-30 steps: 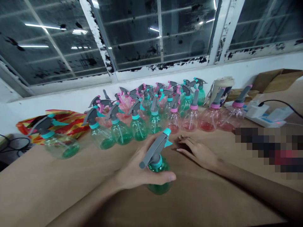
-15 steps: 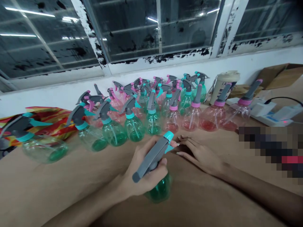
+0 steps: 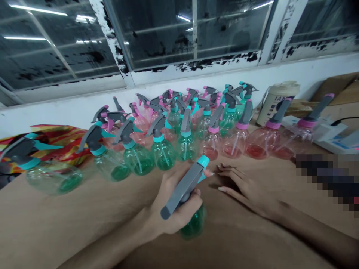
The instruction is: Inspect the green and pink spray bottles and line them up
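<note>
My left hand (image 3: pixel 171 203) is wrapped round the neck of a green spray bottle (image 3: pixel 193 224) with a grey head and a turquoise nozzle. A fingertip shows by its turquoise trigger, and the nozzle points away to the upper right. To the right of it, my right hand (image 3: pixel 249 192) rests on the brown tabletop with its fingers stretched out, touching no bottle. Just beyond both hands stands a row of spray bottles, among them a green one (image 3: pixel 164 155) and a pink one (image 3: pixel 262 144), with more crowded behind.
Another green spray bottle (image 3: pixel 56 177) stands at the far left before a red and yellow bag (image 3: pixel 64 130). At the back right are a cream tumbler (image 3: pixel 276 99), a cardboard box (image 3: pixel 336 87) and a white power strip (image 3: pixel 333 136). A white wall with windows runs behind.
The view has shifted slightly, so the bottles and the hands sit a little further right. My grip on the spray bottle and the spread of my right hand look the same.
</note>
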Demonstrator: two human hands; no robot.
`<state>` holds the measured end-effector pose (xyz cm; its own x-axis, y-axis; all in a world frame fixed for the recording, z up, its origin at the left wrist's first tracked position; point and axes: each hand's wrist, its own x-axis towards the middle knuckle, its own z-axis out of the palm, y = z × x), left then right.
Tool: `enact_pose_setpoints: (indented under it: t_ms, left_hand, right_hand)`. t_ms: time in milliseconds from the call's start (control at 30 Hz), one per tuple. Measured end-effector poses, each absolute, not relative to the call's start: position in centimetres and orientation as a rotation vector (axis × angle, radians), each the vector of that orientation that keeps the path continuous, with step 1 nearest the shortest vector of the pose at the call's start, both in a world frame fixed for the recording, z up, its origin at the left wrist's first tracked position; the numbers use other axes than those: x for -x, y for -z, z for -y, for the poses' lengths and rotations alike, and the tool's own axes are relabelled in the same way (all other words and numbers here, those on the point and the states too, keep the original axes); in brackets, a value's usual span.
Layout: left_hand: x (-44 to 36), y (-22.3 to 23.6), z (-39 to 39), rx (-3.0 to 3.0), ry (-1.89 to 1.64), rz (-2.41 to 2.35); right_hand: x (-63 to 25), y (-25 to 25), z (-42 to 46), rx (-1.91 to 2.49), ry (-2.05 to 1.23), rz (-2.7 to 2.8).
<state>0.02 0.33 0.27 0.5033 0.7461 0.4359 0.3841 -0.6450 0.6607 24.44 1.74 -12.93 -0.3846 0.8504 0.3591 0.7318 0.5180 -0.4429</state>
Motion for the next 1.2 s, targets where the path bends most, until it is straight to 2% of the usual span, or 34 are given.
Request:
enact_pose_setpoints:
  t_ms: [1200]
  left_hand:
    - [0.16, 0.09, 0.18, -2.191, -1.030, -0.915]
  right_hand:
    - [-25.12, 12.49, -1.97, 1.324, -0.428, 2.191]
